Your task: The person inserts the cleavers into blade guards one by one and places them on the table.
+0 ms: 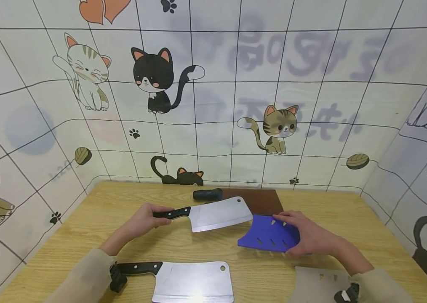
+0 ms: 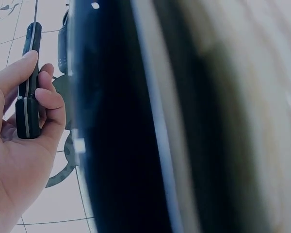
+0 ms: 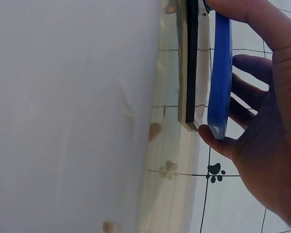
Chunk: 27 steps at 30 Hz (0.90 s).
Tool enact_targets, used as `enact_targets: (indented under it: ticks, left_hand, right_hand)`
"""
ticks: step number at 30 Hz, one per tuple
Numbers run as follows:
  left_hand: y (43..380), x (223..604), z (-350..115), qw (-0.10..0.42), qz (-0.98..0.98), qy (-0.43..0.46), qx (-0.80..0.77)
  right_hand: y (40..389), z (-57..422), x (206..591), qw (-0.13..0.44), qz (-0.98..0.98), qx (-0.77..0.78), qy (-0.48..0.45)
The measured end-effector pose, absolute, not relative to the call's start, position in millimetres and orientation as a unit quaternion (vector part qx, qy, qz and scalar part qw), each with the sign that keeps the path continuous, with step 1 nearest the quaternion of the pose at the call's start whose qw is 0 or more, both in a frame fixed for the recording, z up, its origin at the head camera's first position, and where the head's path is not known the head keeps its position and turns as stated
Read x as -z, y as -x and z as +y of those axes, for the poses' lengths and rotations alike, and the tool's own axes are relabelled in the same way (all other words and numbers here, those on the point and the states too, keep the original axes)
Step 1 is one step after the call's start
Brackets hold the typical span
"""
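Observation:
My left hand (image 1: 146,220) grips the black handle (image 1: 172,213) of a cleaver (image 1: 219,215), fingers and thumb wrapped about it in the left wrist view. Its blade is lifted off the table and points right. My right hand (image 1: 310,235) holds a blue curved plastic piece (image 1: 264,231) with slots and small pale pegs, thumb at its near edge and fingers at the far edge. The blade's end is close to the blue piece's left corner; I cannot tell whether they touch. In the right wrist view the blue piece (image 3: 220,77) appears edge-on between thumb and fingers.
A second cleaver (image 1: 194,280) lies flat at the front. Behind, a dark handle (image 1: 207,194) lies beside a brown flat piece (image 1: 259,201). A pale grey piece with pegs (image 1: 312,286) lies at front right. Cat-printed cloth (image 1: 217,101) walls in the wooden table (image 1: 122,202).

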State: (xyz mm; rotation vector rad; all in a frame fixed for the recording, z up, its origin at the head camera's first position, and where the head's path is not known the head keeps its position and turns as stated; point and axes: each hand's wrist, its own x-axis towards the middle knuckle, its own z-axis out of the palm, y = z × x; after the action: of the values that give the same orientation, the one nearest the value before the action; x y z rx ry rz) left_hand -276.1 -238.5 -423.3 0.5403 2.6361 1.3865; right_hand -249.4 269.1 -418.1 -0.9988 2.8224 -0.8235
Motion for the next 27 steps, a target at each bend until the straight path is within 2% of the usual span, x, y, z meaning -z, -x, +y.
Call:
enact_targets:
  ticks: [6,15,27]
  left_hand:
    - [275,422,-236,0.071,0.856,-0.170,-0.483]
    - [273,412,-231,0.112,0.805,-0.153,-0.563]
    - [272,395,-228,0.142,0.776,-0.211,-0.577]
  right_hand:
    - [249,267,420,-0.001,0.915,0.277,0.293]
    - [250,274,417,-0.063,0.909,0.312,0.268]
    - [249,288,410,-0.073,0.901,0.318,0.287]
